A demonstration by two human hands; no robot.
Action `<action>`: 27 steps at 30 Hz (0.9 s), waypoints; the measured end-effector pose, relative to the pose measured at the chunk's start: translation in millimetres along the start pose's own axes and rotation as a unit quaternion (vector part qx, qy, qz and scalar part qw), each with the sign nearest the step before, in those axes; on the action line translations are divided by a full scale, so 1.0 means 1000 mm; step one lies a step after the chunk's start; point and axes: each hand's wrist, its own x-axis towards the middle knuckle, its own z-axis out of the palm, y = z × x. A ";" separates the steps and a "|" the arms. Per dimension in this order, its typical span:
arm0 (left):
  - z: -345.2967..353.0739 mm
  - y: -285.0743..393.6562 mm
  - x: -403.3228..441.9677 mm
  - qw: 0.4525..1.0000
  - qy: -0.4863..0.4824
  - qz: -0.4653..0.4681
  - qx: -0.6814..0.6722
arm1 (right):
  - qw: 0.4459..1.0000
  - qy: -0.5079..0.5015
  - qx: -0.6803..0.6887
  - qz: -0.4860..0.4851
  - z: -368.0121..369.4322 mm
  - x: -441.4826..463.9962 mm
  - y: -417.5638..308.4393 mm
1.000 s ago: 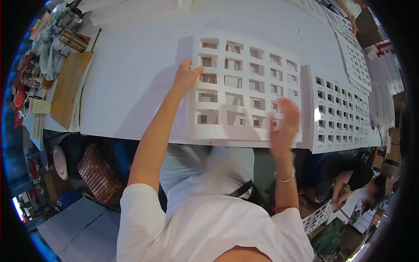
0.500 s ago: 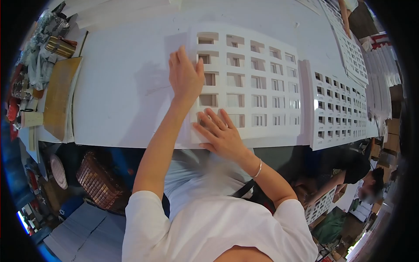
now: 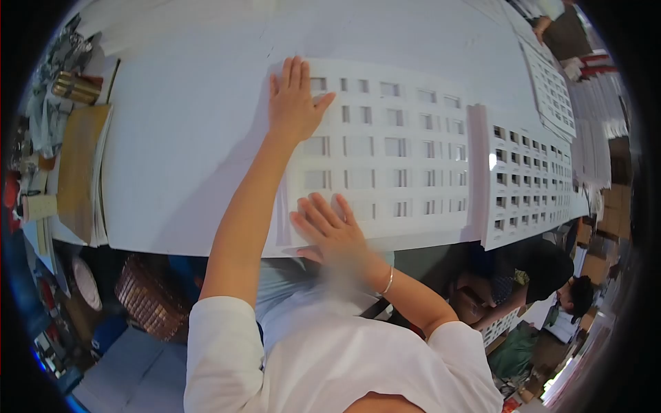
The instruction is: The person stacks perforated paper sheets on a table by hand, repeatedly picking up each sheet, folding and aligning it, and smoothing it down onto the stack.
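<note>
A white panel point(image 3: 382, 131) with rows of rectangular window cutouts lies on the white table, and narrower pieces show through its openings. My left hand point(image 3: 297, 103) rests flat on the panel's far left corner, fingers extended and thumb out to the side. Near the front left corner, my right hand point(image 3: 334, 227) lies with spread fingers on the panel; a bracelet point(image 3: 389, 281) circles that wrist. Neither hand grips anything. Part of the right hand is blurred.
To the right, a second white window panel point(image 3: 506, 179) sits on the table, with more cut panels point(image 3: 547, 89) beyond it. Flat boards point(image 3: 82, 172) and a gold-coloured object point(image 3: 76, 87) are on the left. A co-worker point(image 3: 544, 275) sits at the lower right.
My left hand has gone from the panel's left edge to lying flat on its corner. The panel's openings look shallower. My right hand stays spread at the front corner. The view has shifted slightly.
</note>
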 end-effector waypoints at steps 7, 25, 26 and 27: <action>-0.034 0.036 -0.099 0.997 -0.050 -0.024 -0.060 | 0.997 0.077 0.026 -0.011 0.012 -0.012 0.004; -0.041 0.051 -0.125 0.997 -0.050 -0.023 0.046 | 0.760 0.187 -0.361 0.508 -0.120 -0.191 0.222; -0.042 0.052 -0.124 0.998 -0.049 -0.023 0.045 | 0.770 0.189 -0.358 0.493 -0.118 -0.193 0.218; -0.043 0.053 -0.124 0.998 -0.050 -0.027 0.041 | 0.780 0.190 -0.355 0.480 -0.116 -0.195 0.215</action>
